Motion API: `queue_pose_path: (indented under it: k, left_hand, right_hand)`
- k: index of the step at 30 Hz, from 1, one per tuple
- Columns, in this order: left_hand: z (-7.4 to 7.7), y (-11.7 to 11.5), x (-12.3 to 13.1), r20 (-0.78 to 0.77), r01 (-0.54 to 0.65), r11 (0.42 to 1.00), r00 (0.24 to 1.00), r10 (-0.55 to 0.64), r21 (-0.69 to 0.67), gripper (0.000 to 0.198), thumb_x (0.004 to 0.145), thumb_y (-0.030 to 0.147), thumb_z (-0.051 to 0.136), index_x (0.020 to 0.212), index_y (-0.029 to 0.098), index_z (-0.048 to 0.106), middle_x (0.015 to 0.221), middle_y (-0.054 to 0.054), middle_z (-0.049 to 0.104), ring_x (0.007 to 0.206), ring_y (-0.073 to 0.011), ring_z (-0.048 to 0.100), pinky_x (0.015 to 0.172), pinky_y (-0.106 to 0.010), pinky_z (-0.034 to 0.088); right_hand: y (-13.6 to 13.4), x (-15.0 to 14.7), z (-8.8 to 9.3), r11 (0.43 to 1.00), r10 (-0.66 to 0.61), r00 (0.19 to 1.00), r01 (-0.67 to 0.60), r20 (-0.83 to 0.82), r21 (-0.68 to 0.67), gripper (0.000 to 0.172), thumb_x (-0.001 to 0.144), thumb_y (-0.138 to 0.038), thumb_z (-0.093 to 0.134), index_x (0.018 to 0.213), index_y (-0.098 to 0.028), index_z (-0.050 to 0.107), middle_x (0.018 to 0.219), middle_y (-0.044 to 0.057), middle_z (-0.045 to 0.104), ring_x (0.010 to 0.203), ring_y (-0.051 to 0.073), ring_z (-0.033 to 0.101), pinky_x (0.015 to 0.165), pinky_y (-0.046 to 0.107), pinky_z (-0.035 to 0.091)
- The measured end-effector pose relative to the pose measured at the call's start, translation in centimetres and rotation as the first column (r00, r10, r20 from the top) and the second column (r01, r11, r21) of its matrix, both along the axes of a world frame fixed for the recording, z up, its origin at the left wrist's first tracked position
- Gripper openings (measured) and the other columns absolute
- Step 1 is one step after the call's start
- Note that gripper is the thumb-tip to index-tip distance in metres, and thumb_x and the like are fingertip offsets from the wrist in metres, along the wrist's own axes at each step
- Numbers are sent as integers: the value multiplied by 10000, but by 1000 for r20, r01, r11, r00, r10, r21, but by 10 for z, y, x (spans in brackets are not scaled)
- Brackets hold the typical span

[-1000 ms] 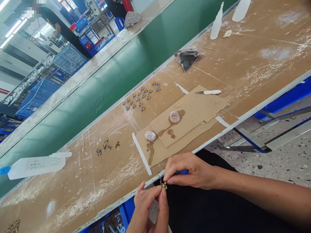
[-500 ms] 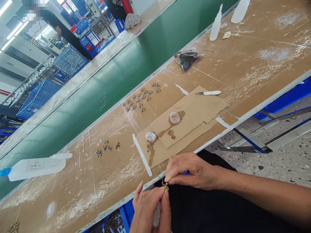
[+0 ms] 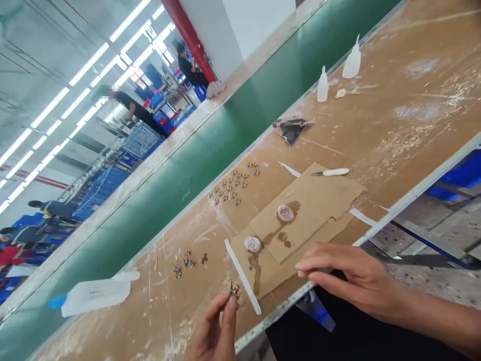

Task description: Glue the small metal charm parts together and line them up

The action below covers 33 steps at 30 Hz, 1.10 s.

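Observation:
Between the thumb and forefinger of my left hand [image 3: 218, 323] is a tiny multicoloured piece [image 3: 235, 289], with red and green specks and a thin dark tip. It is held above the tabletop, left of a white tape strip [image 3: 243, 278]. My right hand [image 3: 353, 281] hovers at the table's front edge, its thumb apart from its fingers and nothing visible in it. Nearest to it lies a cardboard sheet [image 3: 319, 200] bearing two small clear cups, a left one [image 3: 253, 244] and a right one [image 3: 285, 213], amid wet stains. Small blue-and-gold pieces [image 3: 187, 263] lie beside brown bits [image 3: 204, 258].
Farther back sit several blue-and-gold pieces [image 3: 230, 186] in rows. A white-handled knife [image 3: 332, 172] rests on the cardboard. Around are a camouflage cloth [image 3: 291, 131], two nozzle bottles [image 3: 322, 86] and a large lying bottle [image 3: 97, 296]. A green belt [image 3: 210, 155] runs behind; people work beyond.
My hands have parted: the left carries the small piece forward over the table, while the right has let go, opened and moved right. The view has tilted up, showing more of the room.

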<state>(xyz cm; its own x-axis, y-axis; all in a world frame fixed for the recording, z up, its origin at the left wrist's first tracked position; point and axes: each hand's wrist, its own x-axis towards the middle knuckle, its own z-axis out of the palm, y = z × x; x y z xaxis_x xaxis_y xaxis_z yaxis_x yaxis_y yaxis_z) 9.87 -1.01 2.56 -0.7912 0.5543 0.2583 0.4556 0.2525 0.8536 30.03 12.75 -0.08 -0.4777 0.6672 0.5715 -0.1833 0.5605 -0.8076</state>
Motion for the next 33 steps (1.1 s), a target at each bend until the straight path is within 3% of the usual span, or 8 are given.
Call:
queue_pose_path:
  k: [4,8,14,19,24,27,30,33]
  left_hand:
    - [8,56,-50,151,49,998,988,-42,-41,340,592,423,789,815,175,724,786,-53,737,731,-180,687,714,-279,557]
    - [5,123,-81,188,210,973,964,-189,-99,341,593,441,750,783,160,716,760,-50,724,732,-168,663,727,-281,518]
    - [-11,205,-83,121,400,857,916,-382,-324,200,768,332,693,795,136,658,770,-5,668,728,-131,625,714,-299,511]
    - [-17,241,-76,70,430,732,881,-468,-528,230,869,343,591,965,136,619,961,-40,639,838,-148,615,749,-342,526]
    - [-18,252,-75,65,439,690,865,-497,-575,264,874,352,581,1031,142,609,1022,-52,630,873,-161,613,764,-355,528]
    - [-8,243,-82,38,424,728,876,-482,-539,246,872,353,585,987,138,617,980,-44,639,852,-152,616,766,-354,523]
    - [8,211,-99,-41,342,816,913,-406,-466,225,827,355,626,892,142,657,875,-29,668,797,-149,616,767,-338,502]
    - [17,155,-119,-143,191,898,953,-266,-397,216,746,375,641,778,172,708,773,-29,696,735,-167,615,738,-308,474]
  right_hand:
    - [16,17,-12,944,-306,952,302,11,130,269,857,-96,522,1051,-261,609,804,-20,676,695,74,643,613,141,508]
    - [40,27,-35,848,-503,863,479,57,226,245,867,-150,533,1066,-275,603,879,-19,689,766,90,663,697,160,530]
    - [57,25,-57,803,-562,819,509,113,310,209,892,-181,513,1065,-247,609,904,12,686,768,114,663,670,194,528]
    - [57,21,-65,775,-597,794,533,116,339,242,898,-175,503,1110,-238,602,936,32,677,803,123,659,702,217,531]
    - [58,20,-69,760,-616,776,540,136,363,260,895,-157,508,1128,-239,588,937,19,670,809,110,652,722,209,522]
    - [58,22,-64,763,-607,785,531,126,370,265,896,-151,496,1131,-242,578,919,12,672,774,106,649,674,205,513]
    - [57,24,-55,754,-613,781,534,120,383,225,892,-166,499,1085,-237,590,900,9,677,742,110,655,654,207,516]
    - [55,26,-49,724,-641,757,543,124,427,180,892,-198,504,1035,-239,605,883,7,687,742,120,668,662,209,526]
